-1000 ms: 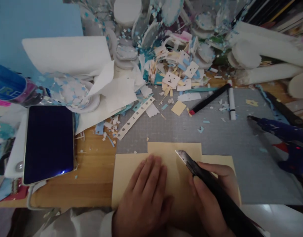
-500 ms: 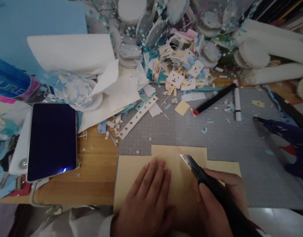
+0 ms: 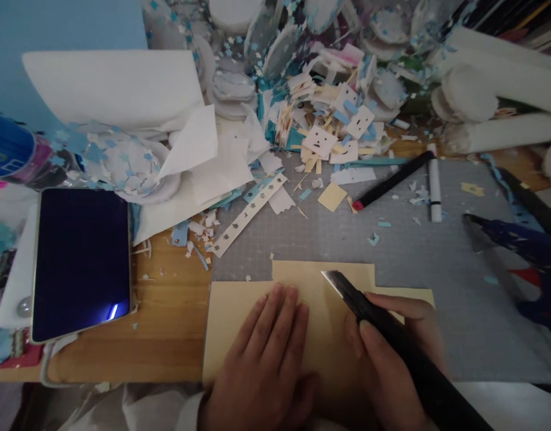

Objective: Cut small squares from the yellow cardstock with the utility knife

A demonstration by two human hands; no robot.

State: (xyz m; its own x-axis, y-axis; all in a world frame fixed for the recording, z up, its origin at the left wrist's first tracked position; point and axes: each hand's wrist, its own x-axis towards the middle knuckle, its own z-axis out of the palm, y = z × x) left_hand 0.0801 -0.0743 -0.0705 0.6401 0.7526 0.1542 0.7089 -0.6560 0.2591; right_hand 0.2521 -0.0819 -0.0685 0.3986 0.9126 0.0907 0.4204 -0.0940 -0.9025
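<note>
A sheet of pale yellow paper, with a stepped upper edge, lies on the grey cutting mat at the front. My left hand rests flat on this sheet, fingers stretched out and lying side by side. In my right hand is a black utility knife, its bare blade pointing up and left over the raised middle part of the paper. I cannot tell whether the blade tip touches the sheet. The lower part of the paper is hidden under both hands.
A tablet lies at left beside a blue-labelled bottle. Behind the mat is a heap of small paper figures. A black marker, a white marker and a punched paper strip lie on the mat. A dark blue glue gun stands right.
The view has shifted slightly. The knife tip sits a little further left and higher over the paper. My left hand stays flat on the sheet.
</note>
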